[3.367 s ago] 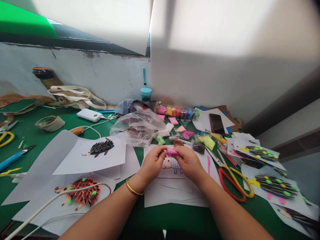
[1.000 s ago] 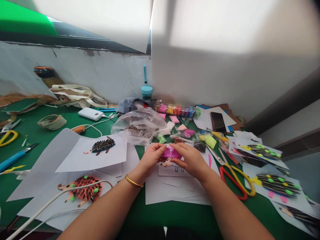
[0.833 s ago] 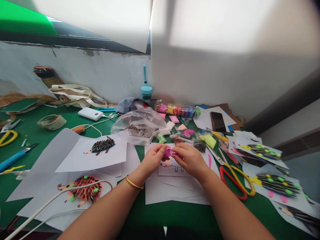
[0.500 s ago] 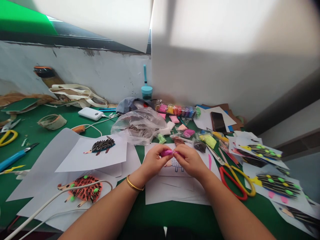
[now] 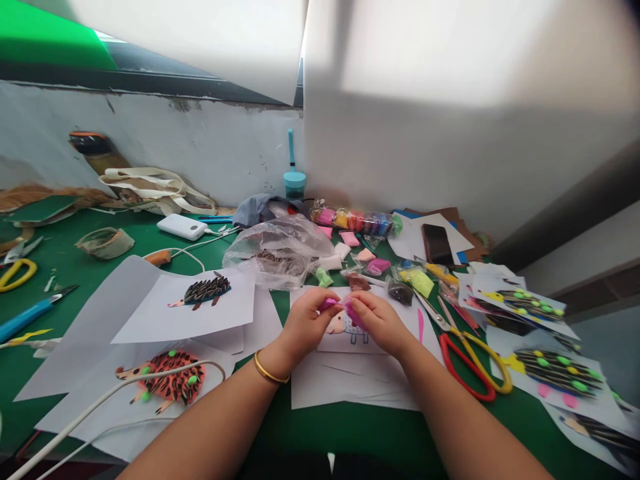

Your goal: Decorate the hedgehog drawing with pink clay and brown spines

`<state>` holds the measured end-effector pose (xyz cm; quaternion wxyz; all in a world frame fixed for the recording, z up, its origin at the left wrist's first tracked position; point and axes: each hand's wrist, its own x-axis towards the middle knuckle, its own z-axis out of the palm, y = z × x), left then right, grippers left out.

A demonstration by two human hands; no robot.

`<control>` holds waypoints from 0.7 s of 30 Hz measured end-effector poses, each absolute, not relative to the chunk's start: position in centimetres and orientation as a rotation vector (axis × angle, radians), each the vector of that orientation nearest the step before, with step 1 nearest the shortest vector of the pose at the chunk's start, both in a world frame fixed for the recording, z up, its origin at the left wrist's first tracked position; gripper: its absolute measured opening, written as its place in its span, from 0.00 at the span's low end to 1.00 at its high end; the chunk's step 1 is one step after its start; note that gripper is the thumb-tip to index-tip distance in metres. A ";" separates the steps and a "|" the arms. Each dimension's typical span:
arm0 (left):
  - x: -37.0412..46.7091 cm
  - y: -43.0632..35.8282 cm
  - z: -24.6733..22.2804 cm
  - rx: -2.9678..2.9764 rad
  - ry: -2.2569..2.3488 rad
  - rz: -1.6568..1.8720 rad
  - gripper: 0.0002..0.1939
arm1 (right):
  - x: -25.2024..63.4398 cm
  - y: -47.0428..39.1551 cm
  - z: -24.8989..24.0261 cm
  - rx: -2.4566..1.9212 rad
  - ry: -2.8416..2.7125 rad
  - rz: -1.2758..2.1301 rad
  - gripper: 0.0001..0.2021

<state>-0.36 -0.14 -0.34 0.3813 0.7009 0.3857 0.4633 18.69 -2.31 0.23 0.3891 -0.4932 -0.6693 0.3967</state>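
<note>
Fingers (image 5: 327,311) of both hands pinched together on pink clay (image 5: 345,308).
Likely soft, light, easily squashed; hold its ends, above the hedgehog drawing (image 5: 345,328).

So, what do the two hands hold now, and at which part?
A small lump of pink clay, pinched between the fingertips of the left hand at its left end and the right hand at its right end.

Scissors (image 5: 473,363) lie right of the hedgehog drawing (image 5: 345,330).
</note>
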 end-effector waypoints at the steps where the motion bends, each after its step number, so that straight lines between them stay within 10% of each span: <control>1: -0.4 -0.1 -0.2 1.682 0.998 1.204 0.09 | 18.8 -2.3 0.2 -1.262 -1.665 1.023 0.20; 21: -0.1 -0.6 -0.1 1.865 0.926 1.082 0.10 | 18.4 -2.2 -0.4 -1.075 -1.895 0.727 0.16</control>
